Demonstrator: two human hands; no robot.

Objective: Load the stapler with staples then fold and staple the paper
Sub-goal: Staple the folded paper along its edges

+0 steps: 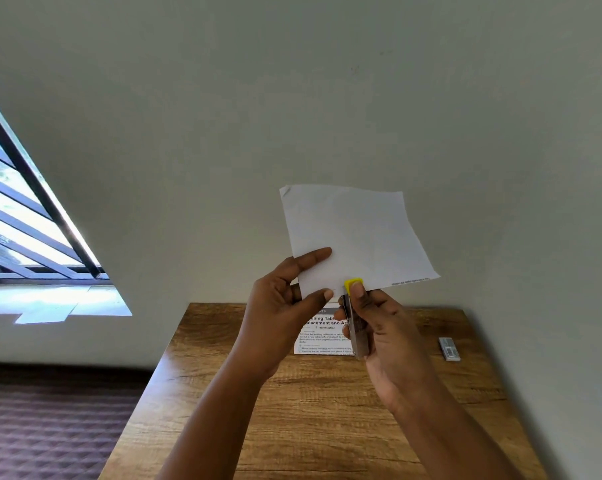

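A folded sheet of paper point(356, 237) is held up in the air above the far edge of the wooden tabletop point(327, 410), its blank side turned toward the camera and a thin line of print visible along its lower right edge. The paper is pinched near its lower left corner by the left hand point(285, 303) — the forefinger is laid flat on the front of the sheet, the thumb is pressed at the bottom edge, so this grip is clamped on the paper. A stapler point(354, 317) with a yellow tip and a dark metal body is held upright by the right hand point(382, 327), whose fingers are curled round its body while the thumb is pressed on the yellow tip; this grip is clamped on the stapler. The stapler's tip is set at the bottom edge of the paper, just right of the left thumb. On the tabletop, below the paper and partly hidden by both hands, a printed sheet point(322, 336) is laid flat. To the right of the stapler, well apart, 1 small box point(449, 348) is seen on the tabletop near the wall point(292, 98) — its contents cannot be told
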